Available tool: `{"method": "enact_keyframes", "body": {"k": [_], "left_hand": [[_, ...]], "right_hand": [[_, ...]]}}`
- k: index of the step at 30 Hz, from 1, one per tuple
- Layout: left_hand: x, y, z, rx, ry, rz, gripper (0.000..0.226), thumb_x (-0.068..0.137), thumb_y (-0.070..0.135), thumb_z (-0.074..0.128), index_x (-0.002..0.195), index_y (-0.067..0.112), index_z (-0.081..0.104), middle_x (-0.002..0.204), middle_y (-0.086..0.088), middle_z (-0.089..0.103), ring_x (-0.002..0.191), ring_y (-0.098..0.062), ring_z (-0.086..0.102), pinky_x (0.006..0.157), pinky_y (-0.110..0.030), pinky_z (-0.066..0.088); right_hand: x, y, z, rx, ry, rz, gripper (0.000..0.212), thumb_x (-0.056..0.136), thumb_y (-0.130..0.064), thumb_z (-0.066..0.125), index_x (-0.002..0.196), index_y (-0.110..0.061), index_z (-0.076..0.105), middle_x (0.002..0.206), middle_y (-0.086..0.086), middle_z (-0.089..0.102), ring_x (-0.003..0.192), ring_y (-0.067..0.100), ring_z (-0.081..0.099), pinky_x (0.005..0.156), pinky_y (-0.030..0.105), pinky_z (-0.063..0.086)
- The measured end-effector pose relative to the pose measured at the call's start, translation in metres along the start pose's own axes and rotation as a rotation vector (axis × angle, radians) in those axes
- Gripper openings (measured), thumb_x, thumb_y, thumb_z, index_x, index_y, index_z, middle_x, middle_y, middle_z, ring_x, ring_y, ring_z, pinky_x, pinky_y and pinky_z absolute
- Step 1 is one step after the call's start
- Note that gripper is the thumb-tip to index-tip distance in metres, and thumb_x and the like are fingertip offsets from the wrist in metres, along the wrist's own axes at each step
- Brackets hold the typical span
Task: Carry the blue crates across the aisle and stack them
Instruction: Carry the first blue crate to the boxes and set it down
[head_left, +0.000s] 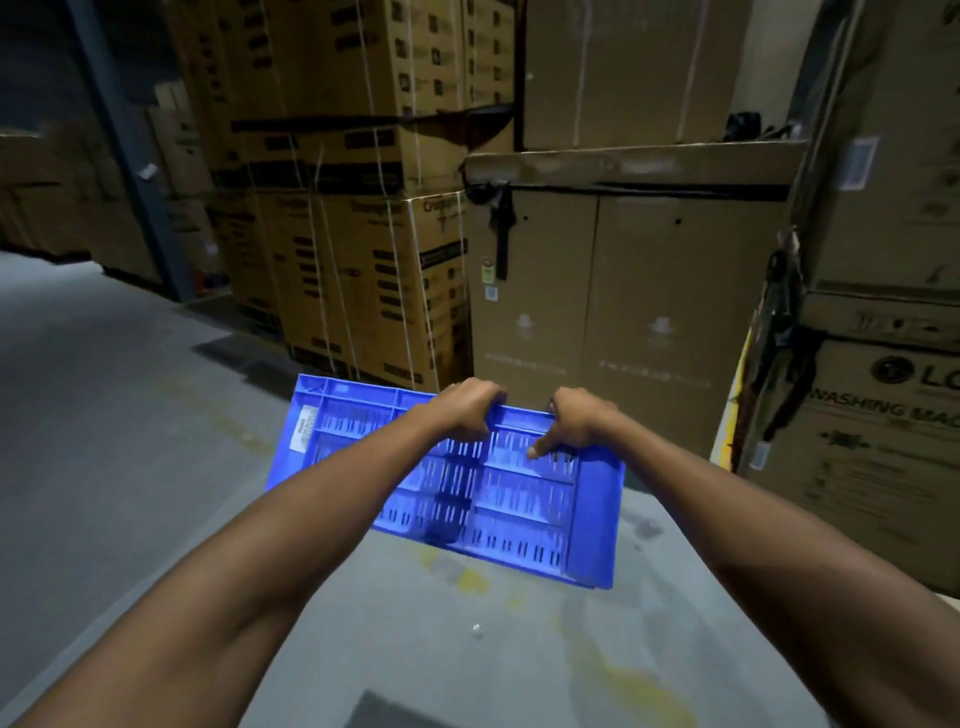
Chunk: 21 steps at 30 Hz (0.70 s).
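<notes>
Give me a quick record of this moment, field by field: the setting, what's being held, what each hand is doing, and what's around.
setting: warehouse aisle, grey concrete floor
held item: one blue crate, slotted, tilted, off the floor
left hand: gripping the crate's far rim
right hand: gripping the same rim, thumb on the slotted face
label: white sticker near the crate's left end, text unreadable
ahead: stacked cardboard boxes
right side: washing machine carton
other crates: none in view
</notes>
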<state>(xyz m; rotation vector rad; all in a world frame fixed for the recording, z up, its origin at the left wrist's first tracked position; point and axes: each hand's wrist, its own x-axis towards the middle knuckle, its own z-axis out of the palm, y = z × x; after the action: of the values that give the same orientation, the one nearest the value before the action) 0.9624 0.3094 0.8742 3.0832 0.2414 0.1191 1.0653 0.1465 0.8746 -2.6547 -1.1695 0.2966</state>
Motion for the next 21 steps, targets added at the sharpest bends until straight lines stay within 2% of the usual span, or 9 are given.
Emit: {"method": "enact_keyframes", "body": {"k": [2,3,6,9,12,15,17,21], "left_hand": [[0.039,-0.024,-0.008,0.01,0.001,0.041,0.019,0.067,0.006,0.064,0.078,0.018,0.054,0.08,-0.002,0.06,0.08,-0.029,0.061,0.059,-0.036,0.051],[0.057,-0.033,-0.011,0.026,0.01,0.063,0.018,0.066,0.006,0.062,0.073,0.019,0.051,0.075,-0.002,0.058,0.077,-0.029,0.061,0.054,-0.033,0.047],[0.107,-0.057,-0.012,0.081,0.009,0.112,0.02,0.064,0.011,0.059,0.063,0.021,0.041,0.065,0.003,0.048,0.073,-0.031,0.058,0.051,-0.03,0.035],[0.156,-0.087,-0.007,0.161,0.007,0.127,0.017,0.065,0.022,0.063,0.068,0.017,0.046,0.071,-0.003,0.054,0.076,-0.032,0.057,0.054,-0.032,0.039],[0.207,-0.109,0.011,0.139,-0.025,0.123,0.022,0.071,0.03,0.068,0.076,0.019,0.051,0.082,-0.006,0.058,0.082,-0.031,0.058,0.062,-0.038,0.048],[0.265,-0.115,0.041,0.149,0.011,0.155,0.022,0.078,0.026,0.066,0.091,0.016,0.052,0.095,-0.013,0.062,0.088,-0.035,0.059,0.065,-0.038,0.047],[0.31,-0.115,0.059,0.147,0.036,0.175,0.019,0.08,0.023,0.061,0.094,0.016,0.05,0.096,-0.015,0.063,0.088,-0.038,0.059,0.064,-0.039,0.044],[0.404,-0.115,0.085,0.148,0.011,0.179,0.017,0.082,0.018,0.058,0.096,0.015,0.05,0.098,-0.017,0.063,0.09,-0.04,0.059,0.065,-0.041,0.046]], "right_hand": [[0.033,0.003,-0.008,0.003,0.067,0.049,0.061,0.045,-0.067,0.083,0.075,-0.019,0.06,0.068,-0.008,0.064,0.065,0.014,0.06,0.055,0.029,0.042],[0.048,0.005,-0.01,0.002,0.106,0.065,0.062,0.045,-0.068,0.082,0.074,-0.019,0.059,0.069,-0.008,0.063,0.066,0.015,0.06,0.054,0.03,0.041],[0.089,0.018,-0.01,-0.031,0.214,0.096,0.063,0.049,-0.068,0.081,0.088,-0.02,0.064,0.084,-0.001,0.067,0.081,0.026,0.065,0.062,0.033,0.046],[0.134,0.041,-0.002,-0.099,0.297,0.094,0.062,0.056,-0.067,0.079,0.101,-0.026,0.067,0.098,0.002,0.071,0.094,0.028,0.066,0.066,0.034,0.045],[0.183,0.07,0.006,-0.163,0.357,0.093,0.059,0.064,-0.066,0.076,0.109,-0.029,0.067,0.102,0.002,0.071,0.095,0.029,0.066,0.067,0.035,0.043],[0.236,0.109,0.008,-0.187,0.364,0.122,0.049,0.066,-0.065,0.075,0.097,-0.027,0.066,0.092,0.001,0.07,0.087,0.028,0.066,0.063,0.034,0.04],[0.274,0.14,0.005,-0.177,0.355,0.139,0.046,0.065,-0.065,0.075,0.089,-0.027,0.064,0.086,0.0,0.069,0.082,0.027,0.065,0.061,0.034,0.038],[0.349,0.2,0.003,-0.155,0.333,0.16,0.046,0.065,-0.064,0.076,0.093,-0.029,0.066,0.09,0.0,0.069,0.086,0.028,0.065,0.062,0.033,0.038]]}}
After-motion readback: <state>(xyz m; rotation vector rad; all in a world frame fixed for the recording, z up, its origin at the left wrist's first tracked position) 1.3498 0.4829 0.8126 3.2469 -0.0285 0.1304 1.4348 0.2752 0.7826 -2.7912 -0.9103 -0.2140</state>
